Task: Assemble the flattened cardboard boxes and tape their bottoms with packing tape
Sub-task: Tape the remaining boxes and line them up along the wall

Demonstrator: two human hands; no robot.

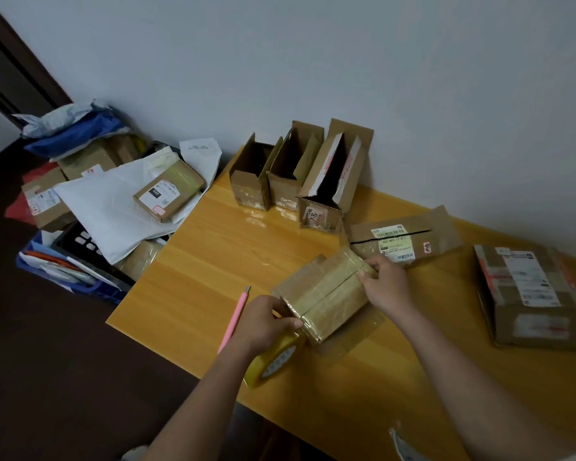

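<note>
A small cardboard box (326, 294) lies on the yellow wooden table (213, 247), its flap side up and covered in shiny tape. My left hand (263, 322) holds the near end of the box and grips a roll of yellowish packing tape (275, 359) below it. My right hand (384, 282) pinches the box's far end, where the tape folds over the edge. Three assembled boxes (296, 174) stand open-topped in a row by the wall. A flattened box with a shipping label (403, 241) lies just beyond my right hand.
A pink utility knife (235, 319) lies on the table left of my left hand. A closed labelled parcel (529, 294) sits at the right. Off the table's left edge, crates (80, 261) hold a heap of parcels, mailer bags and cardboard.
</note>
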